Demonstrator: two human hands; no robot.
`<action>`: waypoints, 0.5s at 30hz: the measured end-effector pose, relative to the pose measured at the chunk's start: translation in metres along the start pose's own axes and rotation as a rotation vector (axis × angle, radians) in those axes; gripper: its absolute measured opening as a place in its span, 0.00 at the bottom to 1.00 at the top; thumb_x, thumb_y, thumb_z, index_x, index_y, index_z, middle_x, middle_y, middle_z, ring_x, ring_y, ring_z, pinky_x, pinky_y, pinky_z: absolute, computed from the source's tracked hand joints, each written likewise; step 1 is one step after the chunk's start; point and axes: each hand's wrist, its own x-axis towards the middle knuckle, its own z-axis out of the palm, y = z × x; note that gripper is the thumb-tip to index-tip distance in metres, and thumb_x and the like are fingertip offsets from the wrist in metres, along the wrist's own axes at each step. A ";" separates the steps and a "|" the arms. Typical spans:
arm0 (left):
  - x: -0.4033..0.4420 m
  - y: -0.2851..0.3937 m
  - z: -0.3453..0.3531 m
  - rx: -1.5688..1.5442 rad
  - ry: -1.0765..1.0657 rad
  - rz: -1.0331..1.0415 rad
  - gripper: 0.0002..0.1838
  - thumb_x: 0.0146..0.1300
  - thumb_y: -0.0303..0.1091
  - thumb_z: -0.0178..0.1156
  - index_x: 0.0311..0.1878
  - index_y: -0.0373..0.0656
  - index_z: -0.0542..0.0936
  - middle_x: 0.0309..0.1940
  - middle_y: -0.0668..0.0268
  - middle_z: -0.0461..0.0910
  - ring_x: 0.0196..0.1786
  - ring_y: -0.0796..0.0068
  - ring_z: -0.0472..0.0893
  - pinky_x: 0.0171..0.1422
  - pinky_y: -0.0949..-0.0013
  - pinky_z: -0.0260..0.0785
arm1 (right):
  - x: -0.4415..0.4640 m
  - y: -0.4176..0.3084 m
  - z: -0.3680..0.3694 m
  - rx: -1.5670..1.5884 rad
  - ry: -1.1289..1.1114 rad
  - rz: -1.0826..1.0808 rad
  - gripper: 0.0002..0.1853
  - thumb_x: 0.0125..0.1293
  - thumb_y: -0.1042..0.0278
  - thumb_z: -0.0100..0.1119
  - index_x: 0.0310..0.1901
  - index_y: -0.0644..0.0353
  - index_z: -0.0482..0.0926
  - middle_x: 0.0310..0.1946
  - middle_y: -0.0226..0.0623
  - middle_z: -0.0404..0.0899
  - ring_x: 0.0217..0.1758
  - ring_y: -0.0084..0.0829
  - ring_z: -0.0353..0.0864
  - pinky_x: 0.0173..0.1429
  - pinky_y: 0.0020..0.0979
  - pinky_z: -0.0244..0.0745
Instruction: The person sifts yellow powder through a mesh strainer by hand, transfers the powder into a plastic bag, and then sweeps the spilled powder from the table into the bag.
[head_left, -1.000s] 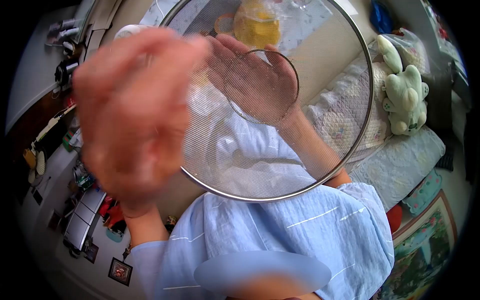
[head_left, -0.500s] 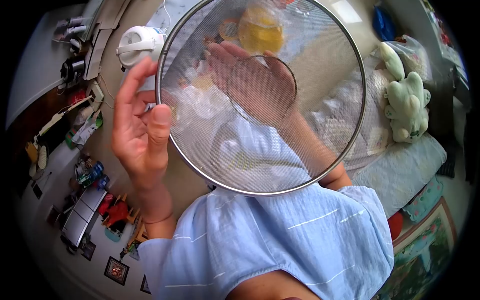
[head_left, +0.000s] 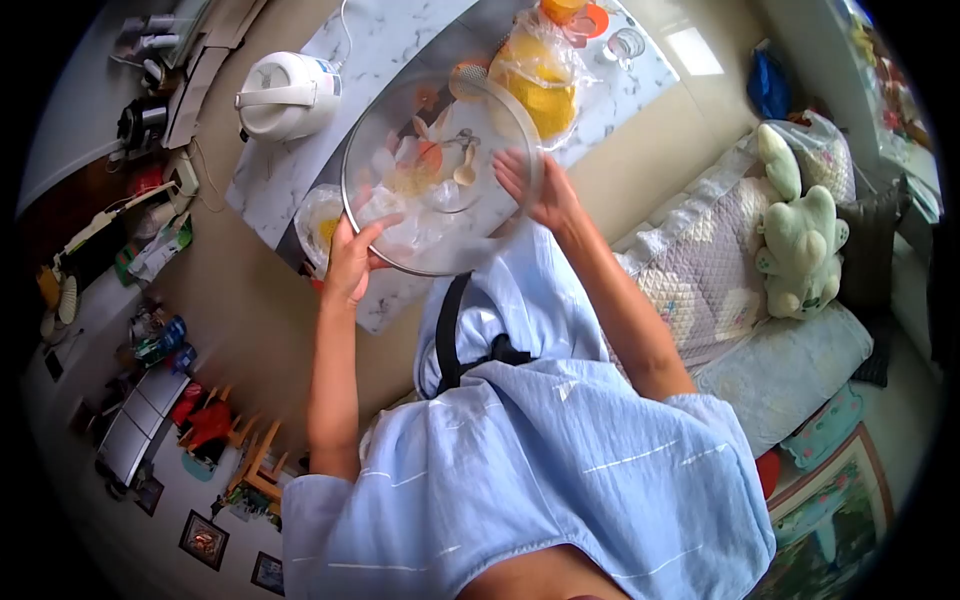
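Note:
A large round sieve (head_left: 400, 215) with a fine mesh and a metal rim is held over the marble-patterned table. My left hand (head_left: 350, 262) grips its lower left rim, with the thumb on the near side. At the right edge, my right hand (head_left: 545, 192) supports the rim, its stretched fingers showing through the mesh. Seen through the sieve are a wooden spoon (head_left: 465, 168), clear plastic and orange pieces, all hazy. Beyond it stands a clear bag of yellow grain (head_left: 540, 95). A plastic-lined container with something yellow (head_left: 322, 225) sits beside my left hand.
A white kettle-like appliance (head_left: 285, 97) with a cord stands at the table's left. At the far end are orange containers (head_left: 563, 10) and a drinking glass (head_left: 625, 45). To the right is a quilted sofa (head_left: 690, 270) with a green plush toy (head_left: 803, 250).
The sieve has moved away from my face and down toward the table. My left hand has closed on its rim. My right hand has shifted from behind the mesh to the right rim.

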 end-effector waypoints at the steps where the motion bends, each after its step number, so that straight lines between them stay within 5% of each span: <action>1: 0.002 -0.015 -0.027 -0.055 0.079 -0.082 0.31 0.62 0.24 0.48 0.70 0.45 0.57 0.58 0.51 0.72 0.46 0.60 0.83 0.37 0.62 0.84 | -0.012 0.008 -0.009 0.008 0.141 0.008 0.24 0.74 0.58 0.42 0.61 0.70 0.66 0.64 0.50 0.68 0.65 0.41 0.70 0.70 0.38 0.67; 4: 0.045 -0.085 -0.084 -0.116 0.376 -0.224 0.28 0.62 0.25 0.50 0.66 0.48 0.61 0.55 0.52 0.74 0.40 0.59 0.83 0.35 0.62 0.83 | -0.028 -0.001 -0.071 -0.005 0.247 0.009 0.22 0.73 0.61 0.42 0.60 0.68 0.68 0.61 0.48 0.72 0.63 0.39 0.73 0.68 0.37 0.70; 7: 0.096 -0.116 -0.103 -0.221 0.433 -0.212 0.25 0.61 0.26 0.51 0.63 0.47 0.62 0.54 0.53 0.74 0.40 0.58 0.82 0.35 0.61 0.82 | -0.044 -0.013 -0.118 -0.107 0.346 -0.026 0.20 0.73 0.63 0.42 0.59 0.66 0.69 0.55 0.45 0.76 0.58 0.36 0.77 0.64 0.35 0.73; 13: 0.228 -0.120 -0.064 -0.486 0.269 -0.009 0.27 0.64 0.26 0.51 0.65 0.48 0.57 0.56 0.51 0.70 0.51 0.50 0.78 0.44 0.48 0.81 | -0.032 -0.033 -0.132 -0.360 0.467 -0.097 0.18 0.72 0.63 0.46 0.57 0.64 0.71 0.46 0.39 0.82 0.47 0.32 0.82 0.54 0.30 0.79; 15: 0.282 -0.120 -0.056 -0.508 0.286 -0.081 0.30 0.65 0.24 0.49 0.67 0.52 0.52 0.59 0.51 0.68 0.51 0.48 0.78 0.44 0.47 0.80 | -0.025 -0.031 -0.130 -0.342 0.390 -0.108 0.19 0.71 0.62 0.48 0.58 0.64 0.71 0.45 0.39 0.82 0.47 0.31 0.83 0.53 0.30 0.80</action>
